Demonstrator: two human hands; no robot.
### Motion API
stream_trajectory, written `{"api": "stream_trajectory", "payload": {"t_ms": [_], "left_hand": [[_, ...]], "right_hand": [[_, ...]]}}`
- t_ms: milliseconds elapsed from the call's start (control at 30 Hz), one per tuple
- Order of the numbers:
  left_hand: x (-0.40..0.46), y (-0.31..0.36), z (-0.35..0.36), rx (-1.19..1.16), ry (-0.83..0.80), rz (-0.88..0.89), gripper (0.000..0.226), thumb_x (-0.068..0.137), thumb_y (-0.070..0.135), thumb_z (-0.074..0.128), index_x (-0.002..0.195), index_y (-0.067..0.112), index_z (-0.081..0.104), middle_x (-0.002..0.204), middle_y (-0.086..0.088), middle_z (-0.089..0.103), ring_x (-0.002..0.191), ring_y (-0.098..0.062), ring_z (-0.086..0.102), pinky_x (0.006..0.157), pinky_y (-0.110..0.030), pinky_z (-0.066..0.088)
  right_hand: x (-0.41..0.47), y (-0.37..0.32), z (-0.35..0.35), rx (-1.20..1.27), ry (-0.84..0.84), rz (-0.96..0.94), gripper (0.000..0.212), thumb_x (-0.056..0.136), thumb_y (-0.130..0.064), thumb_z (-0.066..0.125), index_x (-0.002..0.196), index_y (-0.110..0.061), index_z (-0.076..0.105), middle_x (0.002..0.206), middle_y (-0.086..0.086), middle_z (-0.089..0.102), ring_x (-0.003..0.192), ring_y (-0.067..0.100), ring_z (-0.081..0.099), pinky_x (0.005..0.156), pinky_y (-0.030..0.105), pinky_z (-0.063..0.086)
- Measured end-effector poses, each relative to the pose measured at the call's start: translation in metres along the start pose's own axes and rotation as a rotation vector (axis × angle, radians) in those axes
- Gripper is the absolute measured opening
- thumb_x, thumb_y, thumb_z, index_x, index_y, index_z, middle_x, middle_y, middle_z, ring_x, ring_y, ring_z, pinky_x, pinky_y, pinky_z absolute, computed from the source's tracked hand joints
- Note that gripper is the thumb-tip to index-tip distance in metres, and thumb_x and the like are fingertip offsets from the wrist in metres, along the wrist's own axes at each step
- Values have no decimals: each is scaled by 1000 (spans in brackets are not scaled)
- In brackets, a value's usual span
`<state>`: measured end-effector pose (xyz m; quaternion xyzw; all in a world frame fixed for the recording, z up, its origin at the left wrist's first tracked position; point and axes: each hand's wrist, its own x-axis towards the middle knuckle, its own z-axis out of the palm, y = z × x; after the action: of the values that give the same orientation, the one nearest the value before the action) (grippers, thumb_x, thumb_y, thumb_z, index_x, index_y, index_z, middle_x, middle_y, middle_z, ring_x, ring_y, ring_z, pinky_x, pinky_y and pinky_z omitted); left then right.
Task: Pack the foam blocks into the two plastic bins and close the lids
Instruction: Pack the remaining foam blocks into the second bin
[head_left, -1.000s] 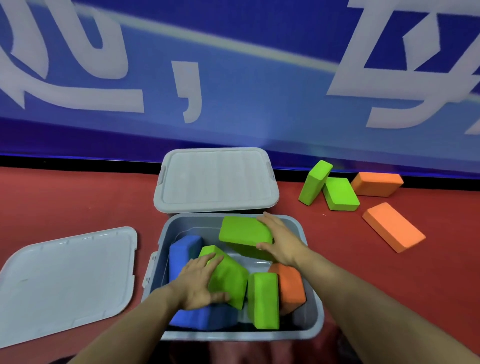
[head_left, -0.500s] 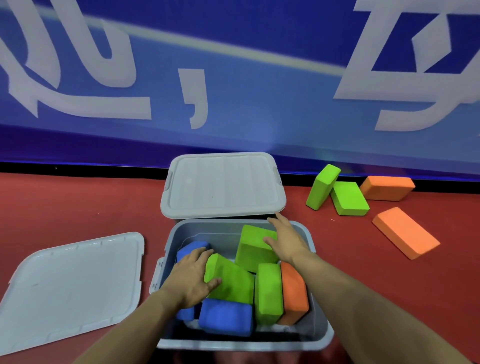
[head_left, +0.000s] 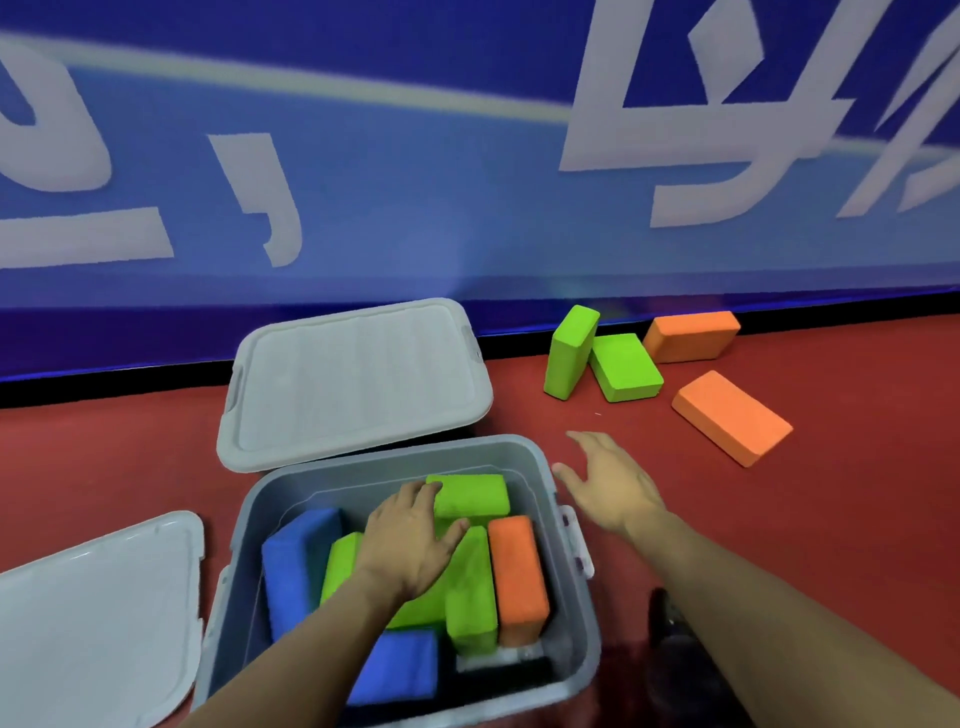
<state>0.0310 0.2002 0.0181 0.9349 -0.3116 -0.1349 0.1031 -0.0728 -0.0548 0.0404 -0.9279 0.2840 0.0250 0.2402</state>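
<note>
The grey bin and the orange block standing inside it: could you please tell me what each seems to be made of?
The grey bin looks like moulded plastic with a smooth, slightly glossy finish: thin walls, rounded corners, a soft sheen on the rim. The orange block looks like foam with a matte, finely grainy surface, no shine and softly rounded edges. Its firmness cannot be judged from the look alone.

Indoor hall or event venue: red floor (head_left: 130, 452) running along a blue banner wall (head_left: 415, 218) bearing large white lettering (head_left: 675, 156).
</note>
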Motion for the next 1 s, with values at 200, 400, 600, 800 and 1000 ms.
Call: {"api": "stream_trajectory", "payload": {"t_ms": [200, 400, 600, 800, 1000], "left_hand": [[93, 87, 27, -35, -19, 84, 77, 93, 69, 41, 152, 21, 35, 154, -2, 41, 136, -26, 46, 109, -40, 40], [250, 153, 76, -142, 59, 50, 79, 94, 65, 48, 154, 16, 33, 152, -8, 40, 134, -30, 48, 109, -45, 41], [395, 171, 144, -371, 128, -100, 91, 86, 67, 61, 155, 15, 30, 153, -12, 36, 140, -30, 41, 114, -44, 35], [495, 191, 157, -508, 284, -94, 102, 75, 72, 70, 153, 18, 34, 153, -7, 38, 141, -23, 40, 114, -42, 34], [568, 210, 158, -490, 262, -69, 108, 63, 79, 75, 149, 23, 39, 149, -2, 44, 136, -23, 47, 112, -44, 40]], "right_hand": [[46, 78, -29, 53, 66, 157, 68, 97, -58, 51, 156, -30, 32, 157, -3, 37, 140, 24, 42, 112, 42, 39], [171, 161, -12, 108, 109, 274, 74, 92, -64, 54, 153, -27, 35, 151, -1, 42, 138, 25, 45, 110, 44, 41], [293, 252, 41, 336, 199, 509, 84, 86, -67, 63, 154, -26, 35, 151, 4, 43, 137, 28, 47, 108, 43, 41], [389, 314, 70, 460, 168, 685, 90, 79, -70, 68, 150, -23, 39, 144, 7, 49, 133, 29, 50, 109, 43, 43], [468, 351, 91, 639, 206, 846, 106, 76, -69, 73, 157, -17, 28, 151, 15, 42, 137, 33, 45, 111, 41, 37]]}}
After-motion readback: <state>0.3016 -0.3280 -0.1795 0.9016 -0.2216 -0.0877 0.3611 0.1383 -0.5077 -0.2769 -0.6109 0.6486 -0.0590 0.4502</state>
